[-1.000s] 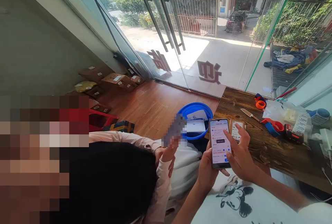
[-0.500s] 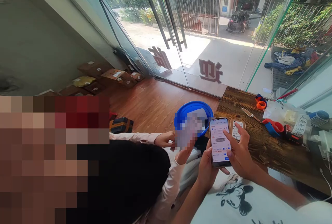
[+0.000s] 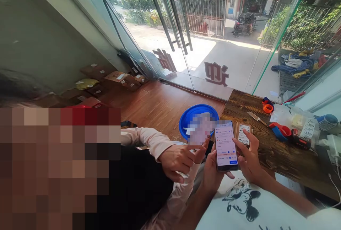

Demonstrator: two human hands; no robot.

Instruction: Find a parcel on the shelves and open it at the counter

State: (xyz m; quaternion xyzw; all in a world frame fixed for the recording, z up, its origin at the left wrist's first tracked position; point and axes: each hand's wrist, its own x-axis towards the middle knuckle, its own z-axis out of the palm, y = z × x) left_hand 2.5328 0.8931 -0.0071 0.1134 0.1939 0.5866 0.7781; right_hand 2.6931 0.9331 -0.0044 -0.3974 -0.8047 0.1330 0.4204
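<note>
Left hand [image 3: 213, 173] clamped around phone [image 3: 225, 148]; right hand [image 3: 252, 157] nearby, fingers apart, index at screen's right edge. Phone slim, rectangular, rounded corners, pale lit screen, held near dark, grained wooden table [image 3: 279, 159]. Labelled brown parcel [image 3: 243, 135] on table. Round blue tub [image 3: 191, 108], white item inside partly hidden.

A dark-edged smartphone [image 3: 226, 146] stands portrait-wise in the left hand [image 3: 212, 170], its lit, whitish screen facing the camera.
</note>
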